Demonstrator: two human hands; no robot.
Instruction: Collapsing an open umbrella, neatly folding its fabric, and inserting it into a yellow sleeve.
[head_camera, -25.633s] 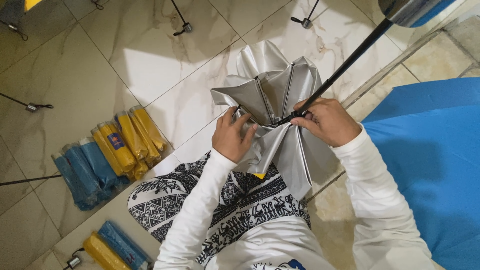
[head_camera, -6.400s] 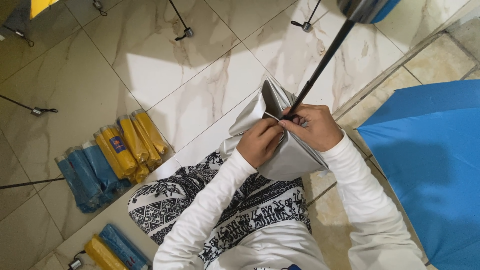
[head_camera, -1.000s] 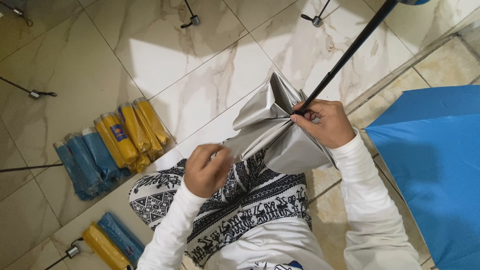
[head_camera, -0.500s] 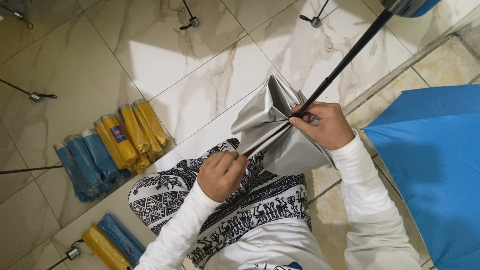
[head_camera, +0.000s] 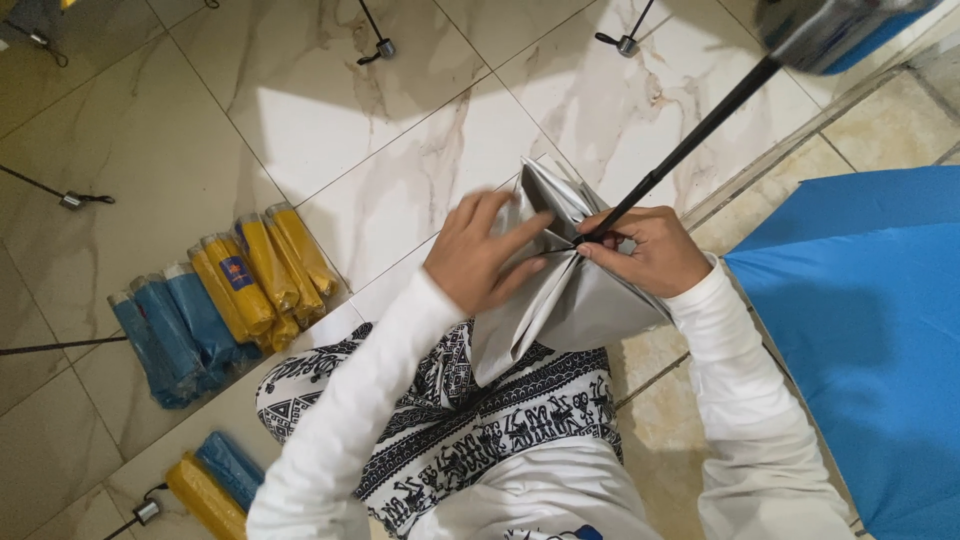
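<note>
The right hand (head_camera: 645, 250) pinches the black shaft (head_camera: 690, 145) where it meets the grey umbrella canopy (head_camera: 575, 300), its grip closed on the rod. The left hand (head_camera: 480, 250) lies flat and open on the folds, holding nothing. The canopy rests over the person's lap, above the marble floor (head_camera: 330, 120). Good pleating probably needs firm shaft tension and even smoothing of each panel.
</note>
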